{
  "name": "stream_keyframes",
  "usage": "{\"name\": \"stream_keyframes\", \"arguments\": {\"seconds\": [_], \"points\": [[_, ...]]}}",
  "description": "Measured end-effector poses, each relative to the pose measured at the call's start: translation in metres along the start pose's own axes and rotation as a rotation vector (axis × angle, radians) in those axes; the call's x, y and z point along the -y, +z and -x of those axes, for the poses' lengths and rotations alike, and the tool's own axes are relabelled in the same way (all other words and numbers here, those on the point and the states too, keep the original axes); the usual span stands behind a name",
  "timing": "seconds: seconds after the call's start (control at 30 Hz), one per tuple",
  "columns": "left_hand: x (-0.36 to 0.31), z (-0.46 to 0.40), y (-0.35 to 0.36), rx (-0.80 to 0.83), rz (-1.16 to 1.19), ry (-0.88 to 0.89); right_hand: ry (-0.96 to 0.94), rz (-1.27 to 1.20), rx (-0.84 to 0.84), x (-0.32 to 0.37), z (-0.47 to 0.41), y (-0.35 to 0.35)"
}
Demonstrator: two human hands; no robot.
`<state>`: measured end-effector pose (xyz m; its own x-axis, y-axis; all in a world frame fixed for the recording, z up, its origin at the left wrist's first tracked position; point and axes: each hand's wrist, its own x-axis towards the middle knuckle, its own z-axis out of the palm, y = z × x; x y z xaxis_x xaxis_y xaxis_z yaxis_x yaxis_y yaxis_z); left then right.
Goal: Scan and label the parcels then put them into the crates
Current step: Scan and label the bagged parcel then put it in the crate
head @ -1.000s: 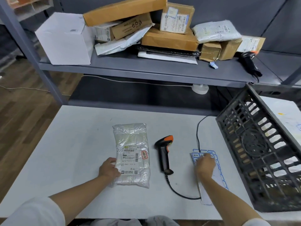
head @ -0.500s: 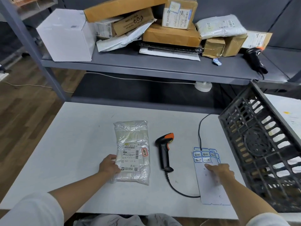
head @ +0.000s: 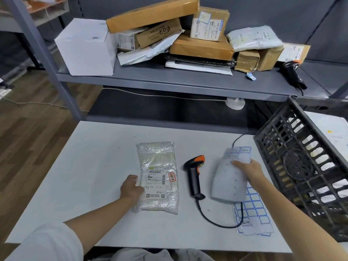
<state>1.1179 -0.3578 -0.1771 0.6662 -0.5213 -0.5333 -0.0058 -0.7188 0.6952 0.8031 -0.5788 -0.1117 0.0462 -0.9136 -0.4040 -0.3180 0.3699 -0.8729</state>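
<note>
Label sheet (head: 229, 178) now lifted off table by right hand (head: 248, 169).

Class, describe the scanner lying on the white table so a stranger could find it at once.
Start at the white table. Between the plastic-wrapped parcel and the lifted label sheet lies the scanner. Unlike the shelf scanner, it has a bright orange head and trailing black cable.

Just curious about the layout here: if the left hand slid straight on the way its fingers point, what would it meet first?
The left hand points rightward and already touches the clear plastic-wrapped parcel with a white label. Beyond it, probably the black handheld scanner with orange trim.
</note>
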Motion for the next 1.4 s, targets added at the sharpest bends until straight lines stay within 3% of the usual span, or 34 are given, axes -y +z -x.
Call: {"name": "stream_keyframes", "arguments": {"seconds": [0.13, 0.27, 0.43, 0.53, 0.6, 0.7, 0.8, 0.9, 1.07, 1.2, 1.4], "points": [[-0.015, 0.001, -0.001, 0.049, 0.185, 0.064, -0.033, -0.079, 0.213, 0.024, 0.022, 0.05], [-0.037, 0.009, -0.003, 0.263, 0.43, 0.039, -0.005, -0.062, 0.442, 0.02, 0.047, 0.107], [-0.041, 0.014, -0.006, 0.433, 0.54, -0.004, -0.048, -0.005, 0.675, -0.001, 0.07, 0.155], [-0.033, 0.016, -0.011, 0.48, 0.574, -0.008, -0.068, 0.012, 0.721, -0.011, 0.075, 0.172], [-0.026, 0.013, -0.013, 0.472, 0.582, -0.008, -0.081, 0.09, 0.66, -0.016, 0.076, 0.181], [-0.02, 0.01, -0.015, 0.431, 0.582, -0.024, -0.148, 0.245, 0.406, -0.022, 0.078, 0.192], [-0.017, 0.009, -0.018, 0.409, 0.585, -0.027, -0.519, 0.53, 0.214, -0.024, 0.082, 0.194], [-0.016, 0.008, -0.019, 0.4, 0.567, -0.024, -0.831, 0.762, 0.231, -0.025, 0.087, 0.193], [-0.015, 0.011, -0.021, 0.416, 0.556, -0.016, -0.957, 0.869, 0.092, -0.033, 0.087, 0.195], [-0.017, 0.013, -0.021, 0.446, 0.558, -0.011, -1.058, 0.935, 0.091, -0.039, 0.085, 0.198], [-0.02, 0.012, -0.021, 0.442, 0.479, 0.031, -1.106, 0.849, 0.079, -0.037, 0.081, 0.202]]}}
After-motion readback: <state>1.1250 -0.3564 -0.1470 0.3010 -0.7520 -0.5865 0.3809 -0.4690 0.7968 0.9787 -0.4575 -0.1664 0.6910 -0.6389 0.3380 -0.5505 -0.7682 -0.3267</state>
